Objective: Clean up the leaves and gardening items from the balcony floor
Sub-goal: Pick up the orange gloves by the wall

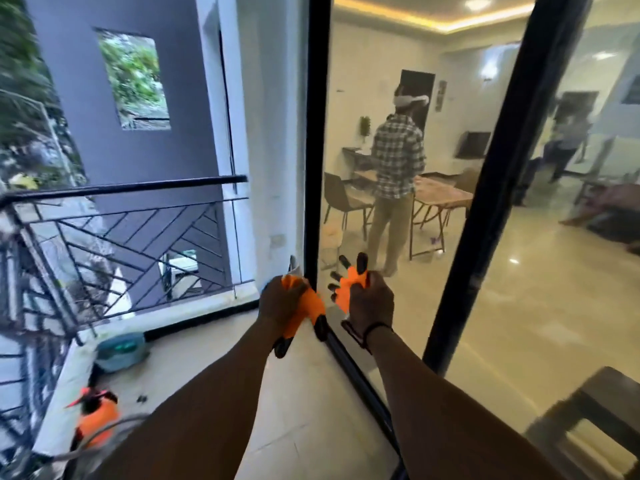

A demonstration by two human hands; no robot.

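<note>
Both hands raised in front of the black door frame (317,133), each gripping an orange glove with black fingertips. Left hand (282,301) closed round one glove (304,310), bunched, its black tips hanging down near the wrist. Right hand (372,299) closed round the other glove (349,282), black fingers pointing up and left. Soft, light and floppy by the look of them; coated surface probably grippy rather than slick. Best taken by the cuff, so the fingers hang free and open for putting on or stowing. No risk of breakage.

Down on the balcony floor (214,344), near left, an orange sprayer (97,419), likely heavier if filled, best lifted by its top handle. Farther left by the railing (131,237), a teal pot (121,349). Small dark scraps (142,398) near the sprayer, too small to name.
</note>
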